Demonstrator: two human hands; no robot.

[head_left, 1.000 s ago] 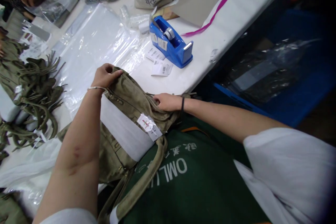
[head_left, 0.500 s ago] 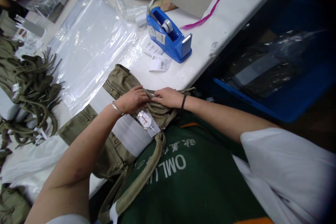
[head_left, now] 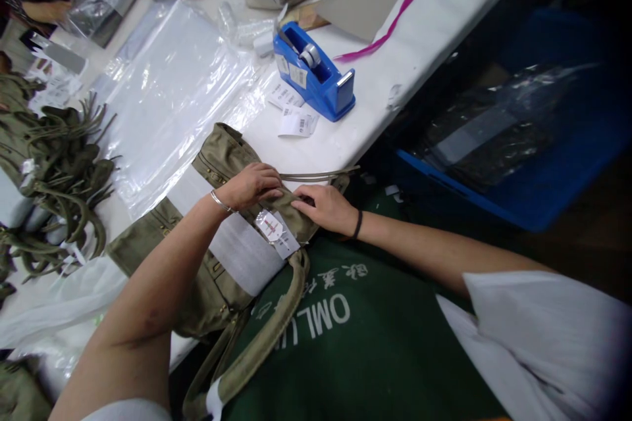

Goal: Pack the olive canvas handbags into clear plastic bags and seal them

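Since the olive bag seems soft, 2 edge holds are advised; it is touched by the left hand and right hand, fingers curled, clamping not discernible.

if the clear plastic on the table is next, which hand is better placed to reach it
Probably the left hand: it is nearer the clear plastic, while the right hand lies on its far side, farther away. Both hands are on the olive bag.
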